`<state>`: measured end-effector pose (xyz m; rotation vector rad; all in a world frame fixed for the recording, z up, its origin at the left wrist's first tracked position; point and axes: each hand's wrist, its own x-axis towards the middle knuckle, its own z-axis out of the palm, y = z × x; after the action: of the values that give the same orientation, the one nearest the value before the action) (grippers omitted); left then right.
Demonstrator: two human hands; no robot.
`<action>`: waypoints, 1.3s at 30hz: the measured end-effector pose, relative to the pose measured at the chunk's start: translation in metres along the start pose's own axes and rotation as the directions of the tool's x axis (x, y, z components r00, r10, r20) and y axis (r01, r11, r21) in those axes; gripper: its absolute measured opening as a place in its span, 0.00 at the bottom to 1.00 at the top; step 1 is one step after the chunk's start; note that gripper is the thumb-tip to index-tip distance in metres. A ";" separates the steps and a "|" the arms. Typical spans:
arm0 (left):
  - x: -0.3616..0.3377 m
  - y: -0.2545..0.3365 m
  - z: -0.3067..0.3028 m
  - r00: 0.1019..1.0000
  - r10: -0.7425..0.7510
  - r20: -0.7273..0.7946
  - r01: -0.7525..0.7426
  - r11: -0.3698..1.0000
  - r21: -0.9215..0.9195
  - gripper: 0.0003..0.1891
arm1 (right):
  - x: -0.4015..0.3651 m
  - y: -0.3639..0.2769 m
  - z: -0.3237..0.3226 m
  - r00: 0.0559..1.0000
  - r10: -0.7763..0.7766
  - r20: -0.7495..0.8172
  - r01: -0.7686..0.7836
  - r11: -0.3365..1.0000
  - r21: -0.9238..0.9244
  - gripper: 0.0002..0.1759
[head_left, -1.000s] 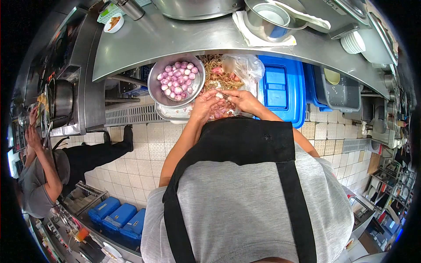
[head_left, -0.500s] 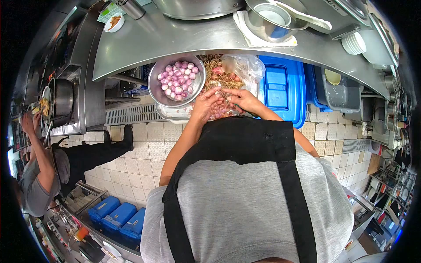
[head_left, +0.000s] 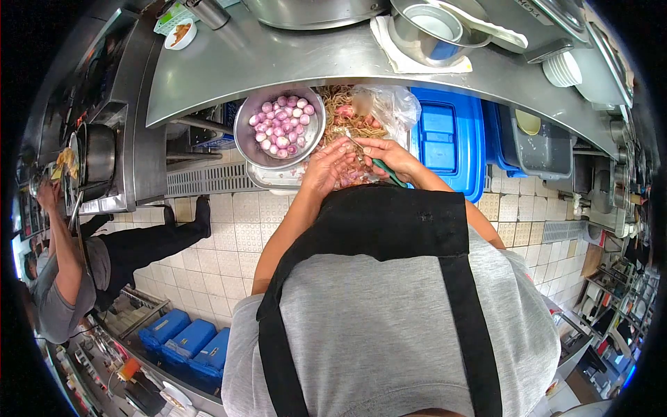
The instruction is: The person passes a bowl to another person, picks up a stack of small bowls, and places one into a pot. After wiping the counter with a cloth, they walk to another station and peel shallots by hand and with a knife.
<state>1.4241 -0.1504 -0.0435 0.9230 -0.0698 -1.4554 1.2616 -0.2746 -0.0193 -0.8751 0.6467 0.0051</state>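
Since a second ago, both hands on my feed have crept up towards the heap of skins, and the knife's green handle now shows under the right hand where it was hidden before; the pale shallot I saw pinched between the fingertips is no longer visible.

I take the steel bowl (head_left: 243, 142) as my landmark; the steel counter (head_left: 278, 59) runs across above and behind it; the blue bin (head_left: 448, 135) stands well to its right, beyond the hands; a co-worker (head_left: 66, 278) is far off to its left, one hand raised beside a dark pot (head_left: 97, 156).

The bowl holds peeled shallots (head_left: 281, 125) and rests on the left part of a tray (head_left: 271, 185); just right of the bowl lie the heap of skins (head_left: 342, 111) and a crumpled plastic bag (head_left: 385, 104).

The left hand (head_left: 325, 167) sits just off the bowl's lower right rim, its fingers curled inward towards the blade; whether they pinch anything I cannot tell, as it is too small to see.

The right hand (head_left: 394, 156) is further right of the bowl and touches the left hand at the fingertips; its fingers are wrapped tight round the knife (head_left: 381, 169), with the blade pointing towards the bowl.

Unpeeled shallots (head_left: 349, 178) lie in the tray below the two hands, right of the bowl.
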 end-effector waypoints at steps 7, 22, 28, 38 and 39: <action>0.002 -0.002 -0.002 0.999 0.008 -0.050 -0.008 1.000 0.007 0.18 | -0.001 -0.001 0.004 0.999 -0.031 0.021 0.034 0.990 -0.138 0.25; -0.008 0.001 0.002 1.000 0.027 -0.005 -0.027 0.998 -0.050 0.16 | 0.000 0.004 0.007 1.000 -0.011 -0.025 0.013 0.998 0.062 0.22; -0.009 -0.003 -0.001 0.999 0.033 -0.024 -0.032 0.999 0.044 0.17 | -0.005 0.002 0.013 0.998 -0.015 -0.056 0.018 0.999 0.049 0.23; -0.016 -0.003 -0.006 0.999 0.054 -0.003 -0.054 0.994 -0.091 0.19 | 0.002 0.020 -0.003 0.983 -0.006 -0.186 -0.027 0.984 -0.175 0.24; -0.016 -0.003 -0.005 0.999 0.050 -0.015 -0.052 0.994 -0.095 0.19 | 0.001 0.020 -0.003 0.986 -0.015 -0.163 -0.019 0.978 -0.206 0.24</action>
<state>1.4220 -0.1335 -0.0410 0.8464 -0.0146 -1.3938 1.2563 -0.2639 -0.0353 -1.0835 0.8115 0.0021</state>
